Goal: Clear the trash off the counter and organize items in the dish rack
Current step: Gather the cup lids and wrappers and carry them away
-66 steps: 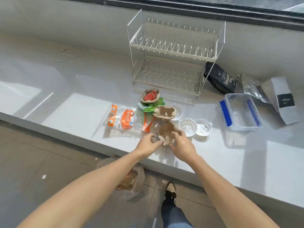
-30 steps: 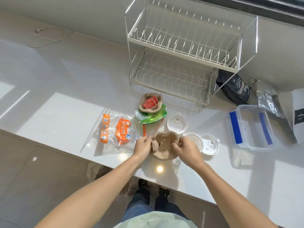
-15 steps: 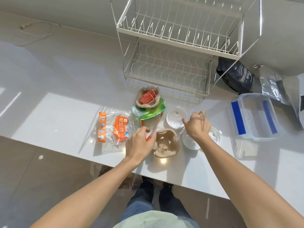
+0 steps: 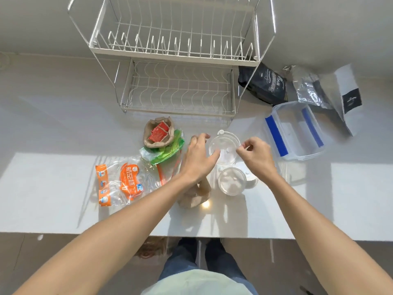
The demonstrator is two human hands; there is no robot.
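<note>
From the head camera, both hands meet over a clear plastic lid (image 4: 223,143) lying on the white counter (image 4: 53,177) just in front of the empty two-tier dish rack (image 4: 176,60); the left hand (image 4: 196,156) has its fingers loosely spread, thumb tip touching the lid's left edge; the right hand (image 4: 255,156) is curled, thumb and forefinger pinching the lid's right rim; a second clear lid (image 4: 231,181) sits nearer the person; a crumpled brown cup carrier (image 4: 194,196) lies under the left wrist; an orange-printed plastic bag (image 4: 121,184) lies well left
</note>
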